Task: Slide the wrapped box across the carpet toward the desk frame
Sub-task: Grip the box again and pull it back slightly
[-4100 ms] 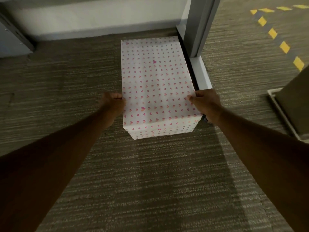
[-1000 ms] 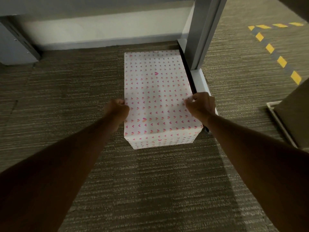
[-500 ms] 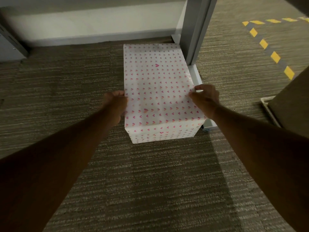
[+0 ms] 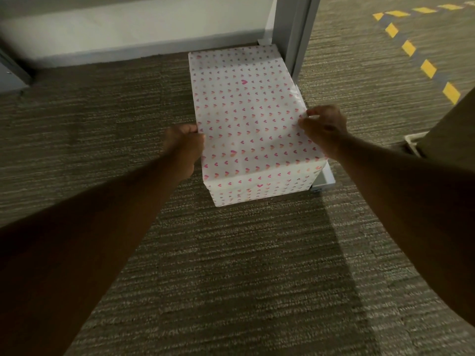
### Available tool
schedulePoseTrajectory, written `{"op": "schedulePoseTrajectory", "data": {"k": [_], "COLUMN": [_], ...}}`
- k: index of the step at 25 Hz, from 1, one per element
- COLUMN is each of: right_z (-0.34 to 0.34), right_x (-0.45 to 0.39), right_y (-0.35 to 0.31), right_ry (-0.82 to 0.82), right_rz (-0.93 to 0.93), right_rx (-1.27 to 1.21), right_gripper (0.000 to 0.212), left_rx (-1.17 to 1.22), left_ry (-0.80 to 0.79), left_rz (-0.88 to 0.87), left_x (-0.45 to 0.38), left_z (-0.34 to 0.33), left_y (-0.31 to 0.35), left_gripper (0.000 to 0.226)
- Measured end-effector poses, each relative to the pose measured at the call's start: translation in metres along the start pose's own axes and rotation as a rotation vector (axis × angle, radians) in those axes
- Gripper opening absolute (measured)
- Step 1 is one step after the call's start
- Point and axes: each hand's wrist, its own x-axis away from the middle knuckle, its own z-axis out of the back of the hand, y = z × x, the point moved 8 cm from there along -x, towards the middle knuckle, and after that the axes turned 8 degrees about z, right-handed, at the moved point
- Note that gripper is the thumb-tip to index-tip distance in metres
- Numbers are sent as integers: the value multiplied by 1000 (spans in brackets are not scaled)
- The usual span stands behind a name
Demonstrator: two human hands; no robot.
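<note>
Both hands' curled fingers on wrapped box (image 4: 246, 119) sides; desk frame (image 4: 298, 34) foot mostly hidden.

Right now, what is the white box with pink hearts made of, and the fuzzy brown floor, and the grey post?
The white box with pink hearts looks wrapped in matte paper: creases and folded edges show. What is underneath is hidden. The fuzzy brown floor looks like looped carpet with ribbed rows. The grey post seems to be painted metal, smooth and straight-edged.
</note>
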Motion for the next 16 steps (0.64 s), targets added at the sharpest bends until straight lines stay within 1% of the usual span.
{"op": "schedulePoseTrajectory", "data": {"k": [3,5,10,12,14,16], "right_z": [2,2,0,-2,-6,-10], "right_x": [-1,-2,-1,2,5,12], "right_y": [2,2,1,0,-3,-10], "right_ry": [13,7,-7,-11,-4,-15], "right_rz": [-2,18,57,63,110,191], "right_rx": [4,14,67,97,133,177], "right_gripper": [27,29,36,42,48,57], "left_rx": [-16,-61,-214,-334,-454,-564], "left_ry": [0,7,9,19,47,92], "left_rz": [-9,-5,-29,-73,-131,-204], "left_x": [-1,-3,-3,1,7,14], "left_z": [-4,-5,-7,-9,-12,-12], "left_y": [-2,-1,3,8,12,16], "left_gripper": [32,33,33,34,45,65]}}
